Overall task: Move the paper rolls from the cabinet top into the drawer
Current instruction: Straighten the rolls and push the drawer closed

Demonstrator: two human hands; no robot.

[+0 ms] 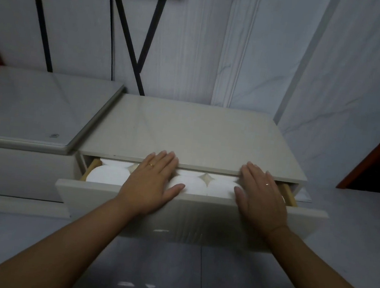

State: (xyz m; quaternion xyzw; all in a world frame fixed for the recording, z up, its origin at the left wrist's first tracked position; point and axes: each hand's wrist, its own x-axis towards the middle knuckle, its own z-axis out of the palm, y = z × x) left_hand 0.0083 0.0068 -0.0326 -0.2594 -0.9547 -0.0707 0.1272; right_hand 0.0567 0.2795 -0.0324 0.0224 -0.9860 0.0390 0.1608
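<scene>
Access to the drawer (190, 217) is a narrow slot between its front panel and the overhanging edge of the cabinet top (194, 135). White paper rolls (109, 175) stand packed side by side across the slot, touching one another, with only small diamond-shaped gaps between them. The left hand (150, 182) and right hand (262, 197) lie flat across the slot, fingers (166, 157) reaching onto the top's edge, blocking its middle portions. Wooden side rails (288, 194) bound both ends. The cabinet top itself is bare and open to approach from above. A raised glass-topped counter (34, 107) abuts its left edge; the wall (195, 49) closes the rear.
</scene>
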